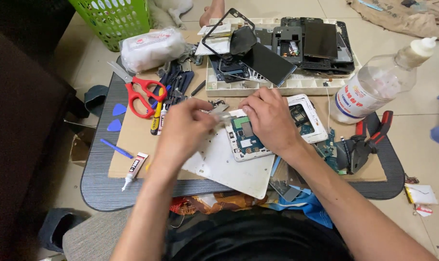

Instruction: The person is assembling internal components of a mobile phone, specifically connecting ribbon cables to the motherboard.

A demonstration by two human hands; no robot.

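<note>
An opened white phone body [246, 137] with a green circuit board showing lies on a white panel [229, 166] at the middle of a low grey table [101, 188]. My right hand [268, 118] rests on the phone's upper edge, fingers bent over it. My left hand [183, 130] pinches a thin silver tool, like tweezers [219, 115], whose tip points at the phone's top left corner. A second white phone frame [306, 116] lies just right of my right hand.
Red scissors [140, 94], small tools and a glue tube [134, 169] lie left on brown cardboard. A white tray [277, 87] of phone parts stands behind. A clear bottle [379, 84] and red-handled pliers [369, 140] lie to the right. A green basket [115, 19] stands far left.
</note>
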